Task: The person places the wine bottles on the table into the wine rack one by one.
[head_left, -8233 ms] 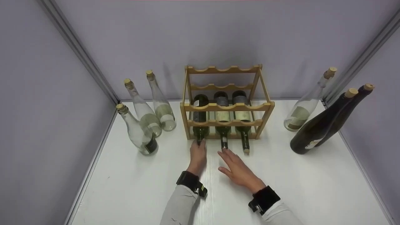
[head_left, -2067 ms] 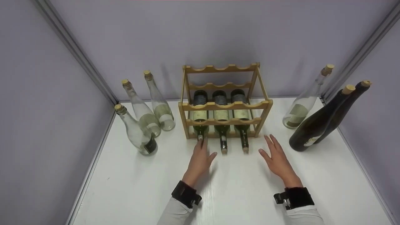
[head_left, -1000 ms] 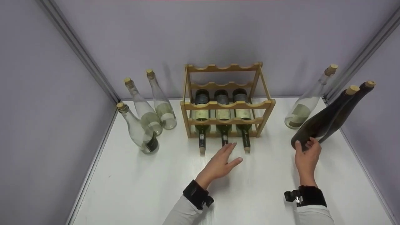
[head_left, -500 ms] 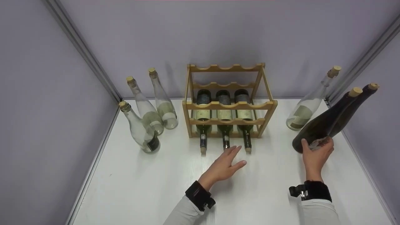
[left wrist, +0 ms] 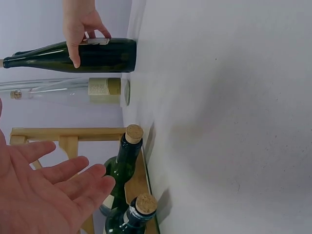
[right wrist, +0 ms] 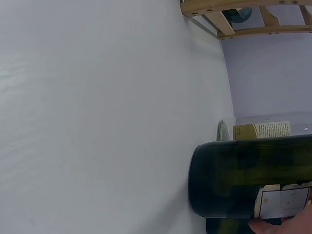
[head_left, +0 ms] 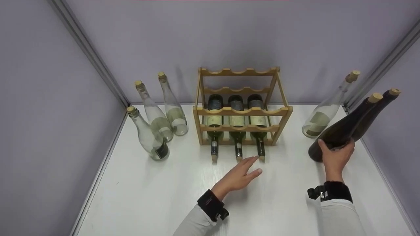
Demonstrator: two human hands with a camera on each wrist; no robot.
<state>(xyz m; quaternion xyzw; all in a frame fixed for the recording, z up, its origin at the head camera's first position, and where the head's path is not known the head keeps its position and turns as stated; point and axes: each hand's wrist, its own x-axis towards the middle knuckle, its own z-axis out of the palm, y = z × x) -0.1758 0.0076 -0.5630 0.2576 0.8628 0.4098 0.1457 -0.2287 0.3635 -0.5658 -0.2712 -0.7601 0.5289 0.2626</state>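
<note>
At the right of the head view, my right hand (head_left: 336, 160) grips the lower body of a dark, corked wine bottle (head_left: 347, 121), thumb on its left side and fingers on its far side. The bottle stands upright on the table; its torn white label (right wrist: 282, 201) shows in the right wrist view. My left hand (head_left: 237, 177) hovers with straight fingers and thumb apart, just in front of the wooden wine rack (head_left: 242, 112). It holds nothing. Closest to its fingertips are the corks of the middle bottle (head_left: 238, 149) and the right bottle (head_left: 261, 147) lying in the rack.
Three green bottles fill part of the rack's bottom row, necks forward. Several clear corked bottles stand upright: a group including one clear bottle (head_left: 149, 137) at left, and another (head_left: 323, 113) behind my right hand. A second dark bottle (head_left: 377, 113) stands beside the gripped one.
My left hand has let go of the left rack bottle, whose pale label now faces up, and moved right. My right hand has moved from the rack to the dark bottle and taken hold.
</note>
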